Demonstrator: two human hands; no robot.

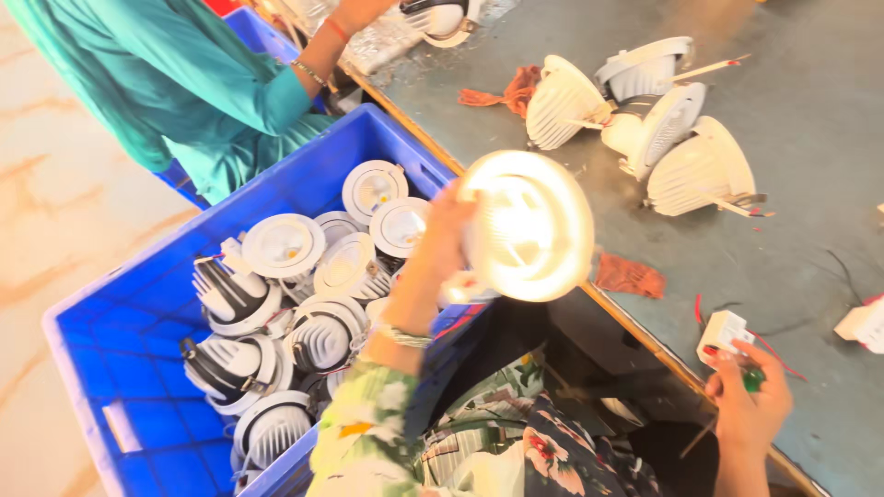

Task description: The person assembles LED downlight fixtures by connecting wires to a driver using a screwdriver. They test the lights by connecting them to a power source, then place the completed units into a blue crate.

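My left hand (440,241) holds up a round white downlight (529,225) that is lit and glowing, above the edge of the grey table (810,304). My right hand (750,398) rests at the table's near edge, gripping a small green-tipped tool beside a small white driver box (723,334) with red and black wires. On my left stands a blue crate (120,350) filled with several white downlights (281,247).
Several finned white downlights (663,138) lie on the table's far side, near an orange rag (511,90) and another rag (628,274). Another person in a teal garment (184,83) stands at the upper left, with a hand on a lamp (442,18).
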